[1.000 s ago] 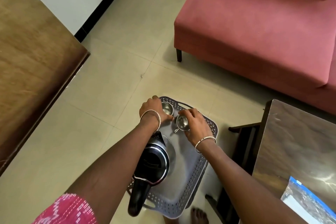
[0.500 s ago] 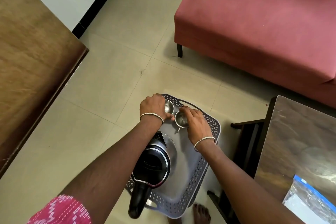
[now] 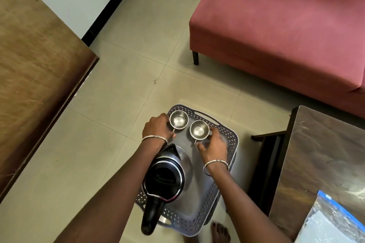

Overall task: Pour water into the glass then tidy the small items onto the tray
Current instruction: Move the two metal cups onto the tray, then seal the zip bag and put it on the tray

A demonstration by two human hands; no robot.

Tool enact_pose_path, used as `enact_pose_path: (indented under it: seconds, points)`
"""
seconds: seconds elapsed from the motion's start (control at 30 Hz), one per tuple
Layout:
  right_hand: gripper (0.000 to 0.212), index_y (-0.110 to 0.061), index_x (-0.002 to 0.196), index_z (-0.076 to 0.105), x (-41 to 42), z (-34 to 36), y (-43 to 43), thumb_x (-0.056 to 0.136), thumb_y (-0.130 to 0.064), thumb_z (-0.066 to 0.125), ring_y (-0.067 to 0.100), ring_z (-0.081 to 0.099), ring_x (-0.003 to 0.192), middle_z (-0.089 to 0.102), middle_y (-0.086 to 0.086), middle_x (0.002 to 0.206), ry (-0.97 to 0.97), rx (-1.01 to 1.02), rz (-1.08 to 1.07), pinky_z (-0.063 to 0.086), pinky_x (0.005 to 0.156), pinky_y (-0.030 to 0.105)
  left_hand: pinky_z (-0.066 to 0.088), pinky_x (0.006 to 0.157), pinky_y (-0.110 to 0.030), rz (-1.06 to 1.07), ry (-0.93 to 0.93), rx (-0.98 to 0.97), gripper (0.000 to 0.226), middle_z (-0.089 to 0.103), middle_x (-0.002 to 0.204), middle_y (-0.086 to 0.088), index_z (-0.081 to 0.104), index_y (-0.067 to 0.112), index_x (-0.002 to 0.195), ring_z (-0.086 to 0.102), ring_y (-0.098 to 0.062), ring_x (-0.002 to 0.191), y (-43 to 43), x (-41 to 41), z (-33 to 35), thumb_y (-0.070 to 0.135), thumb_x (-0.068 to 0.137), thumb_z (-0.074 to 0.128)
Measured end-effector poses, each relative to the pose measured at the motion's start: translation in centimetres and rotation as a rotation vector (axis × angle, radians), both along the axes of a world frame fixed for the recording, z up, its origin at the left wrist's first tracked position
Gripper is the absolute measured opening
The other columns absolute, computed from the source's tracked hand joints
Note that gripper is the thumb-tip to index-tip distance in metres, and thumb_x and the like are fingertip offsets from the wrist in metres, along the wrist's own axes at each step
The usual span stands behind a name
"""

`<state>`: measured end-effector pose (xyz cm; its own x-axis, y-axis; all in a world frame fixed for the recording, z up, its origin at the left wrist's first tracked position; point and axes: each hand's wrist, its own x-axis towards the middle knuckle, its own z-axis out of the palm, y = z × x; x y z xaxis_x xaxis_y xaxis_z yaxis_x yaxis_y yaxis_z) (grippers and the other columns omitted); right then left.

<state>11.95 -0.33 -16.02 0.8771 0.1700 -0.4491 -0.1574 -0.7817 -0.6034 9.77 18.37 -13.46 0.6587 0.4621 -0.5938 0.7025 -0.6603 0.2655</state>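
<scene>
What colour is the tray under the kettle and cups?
Grey, with a cut-out lattice pattern around its rim. The tray shows only in the head view.

Far end of tray (image 3: 227, 132): taken by two steel cups (image 3: 178, 119) side by side, left hand (image 3: 158, 129) touching one, right hand (image 3: 214, 147) at the other.
Between cups: narrow gap only.
Near half of tray: blocked by kettle (image 3: 165, 181), handle over the near rim.
Right strip of tray: bare beside the kettle, crossed by the right forearm.
Left of tray: open floor (image 3: 83, 163).
Right of tray: dark table (image 3: 324, 154) close, perhaps a chair frame between.
</scene>
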Motion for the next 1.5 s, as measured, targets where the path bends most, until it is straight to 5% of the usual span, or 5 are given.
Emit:
enact_pose_path:
  seconds: [0.2,0.57,1.03,1.43,1.5]
  points:
    - [0.045,-0.011,0.118,0.053,1.0,-0.7,0.9,0.078,-0.011,0.075,0.030,0.069,0.092,0.072,0.011,0.098,0.008,-0.024,-0.014,0.048,0.078,0.032,0.052,0.078,-0.036,-0.027,-0.046,0.115,0.041,0.070,0.102,-0.008,0.062,0.017,0.106,0.065,-0.033,0.097,0.3,0.2,-0.6,0.032,0.072,0.080]
    - [0.058,-0.010,0.130,0.049,0.8,-0.6,0.9,0.080,-0.021,0.076,0.032,0.063,0.107,0.067,0.014,0.112,0.042,-0.115,0.011,0.047,0.086,0.034,0.043,0.070,-0.033,-0.047,-0.069,0.136,0.037,0.068,0.100,-0.013,0.063,0.014,0.098,0.064,-0.036,0.095,1.0,-0.1,0.8,0.042,0.077,0.075]
    - [0.016,-0.011,0.100,0.068,-7.5,9.2,-8.5,0.090,-0.023,0.065,0.023,0.070,0.083,0.074,0.005,0.089,0.034,0.073,-0.317,0.056,0.078,0.036,0.055,0.072,-0.041,-0.054,-0.539,-0.037,0.007,0.074,0.084,-0.010,0.068,0.014,0.090,0.069,-0.032,0.081,-9.4,-4.1,13.1,0.018,0.087,0.063]
    - [0.011,-0.016,0.099,0.068,-10.6,11.2,-26.1,0.091,-0.023,0.064,0.022,0.069,0.088,0.074,0.004,0.094,-0.026,-0.013,-0.642,0.050,0.078,0.029,0.041,0.065,-0.022,-0.194,-0.220,-0.318,0.004,0.071,0.076,0.003,0.069,0.021,0.083,0.067,-0.019,0.079,-27.2,-6.7,10.4,0.022,0.085,0.065]
    - [0.012,-0.013,0.098,0.069,-10.8,10.9,-29.8,0.091,-0.021,0.064,0.025,0.068,0.090,0.074,0.007,0.096,-0.024,-0.042,-0.729,0.048,0.078,0.028,0.051,0.072,-0.026,-0.161,-0.146,-0.365,0.006,0.071,0.077,0.002,0.069,0.019,0.083,0.068,-0.020,0.080,-29.7,-7.1,9.3,0.022,0.086,0.065]
